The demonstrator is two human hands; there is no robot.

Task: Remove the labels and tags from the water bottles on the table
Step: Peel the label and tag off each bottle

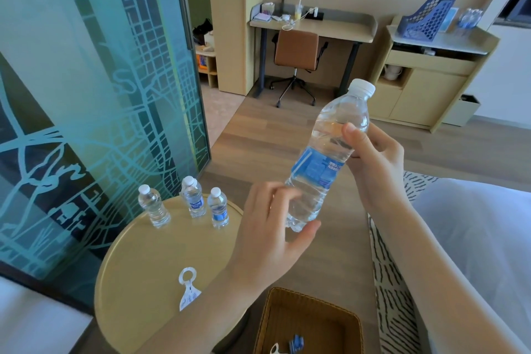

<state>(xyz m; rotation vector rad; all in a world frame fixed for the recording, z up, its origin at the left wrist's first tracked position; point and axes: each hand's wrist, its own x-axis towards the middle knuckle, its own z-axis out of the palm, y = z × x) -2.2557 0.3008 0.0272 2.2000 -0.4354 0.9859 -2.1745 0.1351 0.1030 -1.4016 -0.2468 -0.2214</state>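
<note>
A clear water bottle (330,149) with a white cap and a blue label is held tilted in the air above the table edge. My right hand (376,164) grips its upper body, thumb across the front. My left hand (273,227) curls round its base, fingers behind and thumb under the bottom. On the round yellow table (138,276) stand a bottle without a label (153,205) and two labelled bottles (195,200) (218,207), with another one partly hidden behind. A white neck tag (188,287) lies on the table.
A wicker basket (310,322) at the bottom holds blue label scraps (296,343) and a white tag. A patterned glass partition (86,95) stands left. A bed with a striped throw (393,282) is on the right. A desk and chair (297,54) stand far back.
</note>
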